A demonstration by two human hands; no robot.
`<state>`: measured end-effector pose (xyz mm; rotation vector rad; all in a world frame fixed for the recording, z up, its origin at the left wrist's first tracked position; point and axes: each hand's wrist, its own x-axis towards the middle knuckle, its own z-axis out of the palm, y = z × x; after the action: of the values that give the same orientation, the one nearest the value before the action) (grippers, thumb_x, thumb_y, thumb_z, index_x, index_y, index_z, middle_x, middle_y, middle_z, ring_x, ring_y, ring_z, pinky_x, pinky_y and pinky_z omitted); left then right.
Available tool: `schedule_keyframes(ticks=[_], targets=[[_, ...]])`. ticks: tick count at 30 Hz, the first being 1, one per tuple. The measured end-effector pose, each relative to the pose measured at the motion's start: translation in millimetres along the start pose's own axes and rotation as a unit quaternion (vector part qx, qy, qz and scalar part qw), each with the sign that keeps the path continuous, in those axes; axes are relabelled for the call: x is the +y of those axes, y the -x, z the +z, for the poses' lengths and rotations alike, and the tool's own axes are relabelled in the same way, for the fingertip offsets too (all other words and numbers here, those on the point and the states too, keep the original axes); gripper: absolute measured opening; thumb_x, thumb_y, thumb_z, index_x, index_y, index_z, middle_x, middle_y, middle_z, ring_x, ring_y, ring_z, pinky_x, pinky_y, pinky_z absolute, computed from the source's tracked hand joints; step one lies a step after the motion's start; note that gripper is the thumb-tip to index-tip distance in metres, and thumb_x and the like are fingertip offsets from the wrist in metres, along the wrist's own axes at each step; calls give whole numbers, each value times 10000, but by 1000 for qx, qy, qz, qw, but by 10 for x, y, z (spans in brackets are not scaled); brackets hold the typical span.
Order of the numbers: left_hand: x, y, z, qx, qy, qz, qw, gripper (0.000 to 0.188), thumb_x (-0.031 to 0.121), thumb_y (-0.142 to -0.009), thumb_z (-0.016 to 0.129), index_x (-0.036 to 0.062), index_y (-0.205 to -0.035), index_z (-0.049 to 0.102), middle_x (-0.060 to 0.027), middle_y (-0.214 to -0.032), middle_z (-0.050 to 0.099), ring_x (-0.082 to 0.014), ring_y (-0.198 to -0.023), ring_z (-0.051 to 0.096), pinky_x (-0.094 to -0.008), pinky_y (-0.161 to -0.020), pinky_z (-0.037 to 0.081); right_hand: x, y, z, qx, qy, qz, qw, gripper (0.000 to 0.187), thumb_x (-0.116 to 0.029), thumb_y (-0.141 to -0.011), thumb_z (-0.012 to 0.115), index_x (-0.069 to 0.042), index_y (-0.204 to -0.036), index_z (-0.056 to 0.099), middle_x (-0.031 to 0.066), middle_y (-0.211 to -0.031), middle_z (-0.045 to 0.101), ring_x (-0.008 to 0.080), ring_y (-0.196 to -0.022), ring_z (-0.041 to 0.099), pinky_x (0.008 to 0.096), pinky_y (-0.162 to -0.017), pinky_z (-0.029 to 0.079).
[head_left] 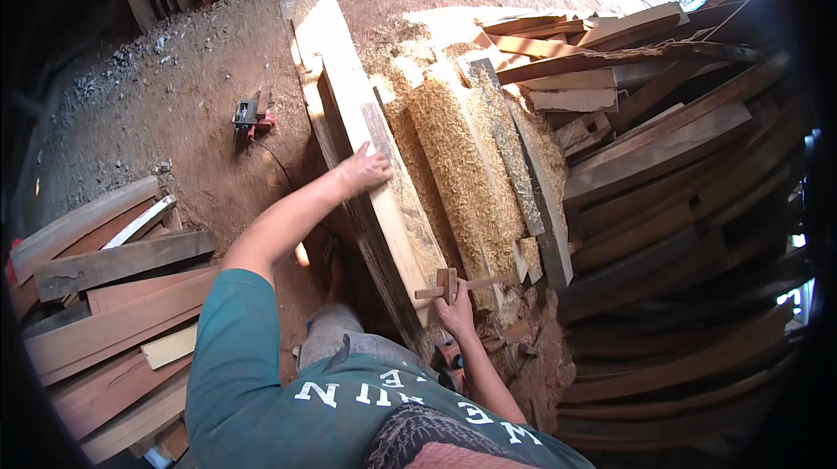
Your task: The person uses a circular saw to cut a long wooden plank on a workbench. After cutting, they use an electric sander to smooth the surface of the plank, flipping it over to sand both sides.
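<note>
A long pale plank (392,220) lies on edge on a wooden bench, running away from me and brightly sunlit at its far end. Midway along it, my left hand (366,170) rests over the top with its fingers laid on the wood. At the near end, my right hand (454,312) grips a wooden marking gauge (447,282), a block with a thin bar through it. The bar crosses the plank's near end and sticks out to the right. My fingers partly hide the block's lower part.
Shavings (453,155) cover boards right of the plank. Stacked timber (663,146) fills the right side. Cut boards (122,295) lie piled at left. A red and grey power tool (255,116) with a cord sits on the dirt floor; an orange-black tool (449,356) is near my waist.
</note>
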<state>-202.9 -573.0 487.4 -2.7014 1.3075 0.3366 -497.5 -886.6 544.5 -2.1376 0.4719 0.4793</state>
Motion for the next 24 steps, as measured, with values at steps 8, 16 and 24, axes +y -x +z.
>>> schedule_keyframes(ticks=[8,16,24], targets=[[749,501,-238,144,139,-144,969,987,81,-758,872,174,-1633,426,-125,-1738,316,-351,-1618,292,-608,-1317,247,-163,-538,125,-46,58,-166,983,737,-309,-929,742,-20,-1547,463,389,-1464,522,542,-1380,523,528,-1173,451],[947,650,-199,120,165,-177,963,936,266,-705,989,53,-1511,563,-119,-1624,528,-320,-1527,470,-497,-1295,360,-302,-302,16,-133,89,-90,983,826,-382,-898,830,-58,-1568,471,367,-1450,543,513,-1350,563,523,-1152,478],[1009,602,-201,112,156,-196,962,938,230,-686,986,82,-1513,571,-83,-1634,526,-302,-1534,465,-493,-1288,374,38,-47,22,-96,98,-119,983,877,-467,-860,884,-90,-1552,501,314,-1333,613,474,-1267,629,537,-1065,538]])
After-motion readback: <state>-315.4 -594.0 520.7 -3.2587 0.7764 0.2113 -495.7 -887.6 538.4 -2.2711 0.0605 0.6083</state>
